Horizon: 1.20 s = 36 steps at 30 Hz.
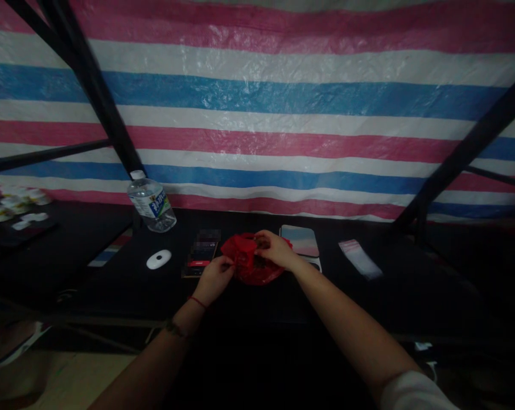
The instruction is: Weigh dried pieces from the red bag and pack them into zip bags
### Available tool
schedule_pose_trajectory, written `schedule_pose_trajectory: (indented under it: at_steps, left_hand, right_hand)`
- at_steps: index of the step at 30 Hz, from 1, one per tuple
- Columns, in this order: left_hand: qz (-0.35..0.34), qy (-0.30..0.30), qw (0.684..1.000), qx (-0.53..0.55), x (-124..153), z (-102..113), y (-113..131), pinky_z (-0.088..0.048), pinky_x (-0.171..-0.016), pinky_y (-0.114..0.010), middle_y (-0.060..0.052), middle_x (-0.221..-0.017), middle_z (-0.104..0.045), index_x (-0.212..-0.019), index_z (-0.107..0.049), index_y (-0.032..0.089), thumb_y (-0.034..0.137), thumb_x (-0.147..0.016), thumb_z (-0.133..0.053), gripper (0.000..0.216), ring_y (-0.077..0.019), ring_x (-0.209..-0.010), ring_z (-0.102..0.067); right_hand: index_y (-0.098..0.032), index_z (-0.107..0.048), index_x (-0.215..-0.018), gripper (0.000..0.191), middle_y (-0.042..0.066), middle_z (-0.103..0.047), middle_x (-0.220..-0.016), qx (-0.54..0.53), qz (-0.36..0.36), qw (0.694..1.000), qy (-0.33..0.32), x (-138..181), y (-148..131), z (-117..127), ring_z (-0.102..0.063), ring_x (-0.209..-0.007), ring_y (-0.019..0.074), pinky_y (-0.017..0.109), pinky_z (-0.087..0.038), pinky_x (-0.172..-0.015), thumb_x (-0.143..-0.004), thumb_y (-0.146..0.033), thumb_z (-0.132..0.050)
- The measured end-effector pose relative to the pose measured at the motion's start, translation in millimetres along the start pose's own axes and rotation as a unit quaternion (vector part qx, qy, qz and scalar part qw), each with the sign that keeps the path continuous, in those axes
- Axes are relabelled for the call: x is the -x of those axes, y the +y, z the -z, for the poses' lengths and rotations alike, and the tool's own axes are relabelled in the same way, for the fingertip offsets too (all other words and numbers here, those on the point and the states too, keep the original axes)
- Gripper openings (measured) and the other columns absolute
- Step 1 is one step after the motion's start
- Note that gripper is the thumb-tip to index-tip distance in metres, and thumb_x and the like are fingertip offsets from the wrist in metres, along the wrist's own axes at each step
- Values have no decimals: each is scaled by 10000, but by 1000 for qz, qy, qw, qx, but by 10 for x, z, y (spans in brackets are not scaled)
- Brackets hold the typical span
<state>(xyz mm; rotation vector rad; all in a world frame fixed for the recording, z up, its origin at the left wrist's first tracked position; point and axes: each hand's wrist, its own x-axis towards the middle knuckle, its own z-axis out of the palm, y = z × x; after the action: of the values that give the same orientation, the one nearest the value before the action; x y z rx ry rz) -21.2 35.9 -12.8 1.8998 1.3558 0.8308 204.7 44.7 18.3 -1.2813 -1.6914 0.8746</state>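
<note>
Dark tabletop (124, 285). At mid-table a crumpled red plastic bag (252, 266) is pinched at its near-left edge by the left hand (214, 279), fingertips pressed together, and gripped on top by the right hand (275, 249), fingers curled in; likely so the slack film is held bunched. Behind: water bottle (151, 203), striped tarp (283, 97).

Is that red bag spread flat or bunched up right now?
Bunched up: the red bag sits in a crumpled mound, left hand pinching its edge, right hand gripping its top.
</note>
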Motion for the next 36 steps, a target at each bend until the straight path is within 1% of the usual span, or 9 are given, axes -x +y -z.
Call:
schedule_pose_trajectory:
  at_steps: [3,7,11,15,20,25,31,33,36]
  left_hand:
    - [11,-7,1000,6,3,12,15,-474,-641,-260,-25,-736,-670,-744,-638,175,245,-761,-533,127,-163,-681,-620]
    - [33,-8,999,8,9,18,32,-454,-595,-246,-13,-709,-662,-749,-639,180,262,-750,-550,122,-154,-634,-604]
    - [42,-6,999,13,3,4,17,-450,-574,-240,-7,-685,-652,-750,-637,181,269,-750,-559,118,-149,-611,-598]
    - [44,-10,999,23,-13,-12,-27,-453,-566,-239,2,-655,-642,-758,-639,184,268,-747,-559,117,-148,-594,-597]
    - [38,-12,999,21,-23,-19,-69,-447,-559,-241,4,-645,-636,-777,-642,183,279,-750,-553,134,-153,-591,-597]
    - [25,-20,999,9,-35,-11,-84,-441,-562,-246,-2,-667,-643,-778,-643,183,288,-746,-548,146,-157,-597,-593]
    - [25,-23,999,-2,-62,-25,-141,-458,-589,-254,-5,-675,-659,-774,-655,193,311,-757,-539,166,-162,-608,-612]
    - [32,-20,999,-1,-64,-35,-158,-461,-586,-253,-4,-674,-663,-780,-656,196,324,-761,-543,172,-164,-607,-616]
    - [36,-14,999,11,-62,-42,-162,-465,-585,-250,-6,-672,-664,-768,-654,195,315,-754,-553,157,-167,-616,-623]
  right_hand:
    - [-195,-611,-1140,417,54,-684,-1112,17,1,1000,6,15,5,8,-657,-961,163,334,-498,-902,-732,-140,-674]
    - [-231,-541,-1297,554,66,-632,-1260,54,17,998,24,59,-9,40,-605,-1128,180,374,-428,-1030,-761,-162,-665]
    - [-212,-611,-1188,445,59,-670,-1172,64,12,998,3,79,-6,26,-635,-1056,188,362,-471,-969,-751,-167,-681]
    - [-201,-619,-1124,411,40,-693,-1070,53,-2,999,-4,69,-15,-41,-661,-959,178,346,-504,-898,-724,-144,-697]
    - [-232,-568,-1259,491,54,-630,-1272,49,69,996,-15,68,-72,-84,-599,-1148,165,359,-432,-1030,-790,-89,-591]
    - [-233,-598,-1257,428,62,-613,-1311,92,77,993,-17,112,-68,-58,-552,-1232,184,396,-375,-1095,-845,-128,-550]
    - [-259,-426,-1420,602,61,-482,-1451,80,59,994,44,172,-26,7,-458,-1329,173,395,-327,-1133,-842,-142,-544]
    - [-264,-393,-1439,620,63,-513,-1419,60,56,995,54,178,-26,63,-504,-1281,173,393,-357,-1111,-846,-170,-549]
    - [-249,-356,-1454,637,73,-613,-1275,18,45,995,86,168,-18,239,-618,-1095,165,367,-453,-1014,-854,-247,-570]
